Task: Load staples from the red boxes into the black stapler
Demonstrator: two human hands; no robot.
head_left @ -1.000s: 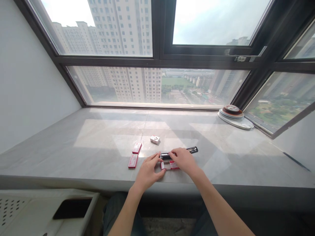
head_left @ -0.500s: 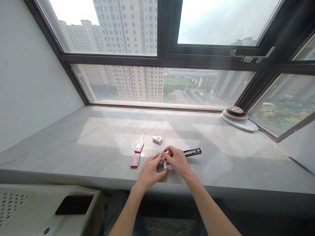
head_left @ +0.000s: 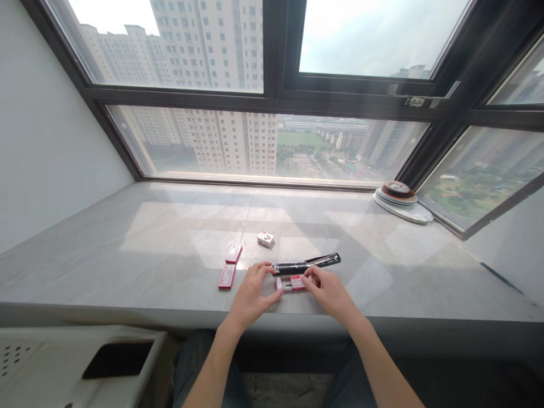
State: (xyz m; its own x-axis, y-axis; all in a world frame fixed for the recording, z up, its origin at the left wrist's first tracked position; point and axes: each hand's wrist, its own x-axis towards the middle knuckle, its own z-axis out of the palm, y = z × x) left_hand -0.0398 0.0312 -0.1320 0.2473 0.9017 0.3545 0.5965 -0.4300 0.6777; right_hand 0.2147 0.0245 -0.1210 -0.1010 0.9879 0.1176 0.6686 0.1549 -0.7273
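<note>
A small red and white box [head_left: 291,282] lies open on the grey stone sill [head_left: 127,249], just in front of me. My left hand [head_left: 250,294] pinches its left end and my right hand [head_left: 329,292] pinches its right end. Right behind the box lies a black stapler [head_left: 306,263], opened out flat; neither hand is on it. Left of my hands lie two closed red boxes [head_left: 230,265], one behind the other. A small white and red box [head_left: 266,239] sits farther back.
A stack of plates [head_left: 402,201] stands at the back right corner by the dark window frame [head_left: 272,102]. A white appliance top [head_left: 63,362] with a dark recess sits below the sill at the lower left. My knees show under the sill edge.
My right hand has come down off the stapler and drawn back to the right end of the small box. The box now lies uncovered between my two hands.
</note>
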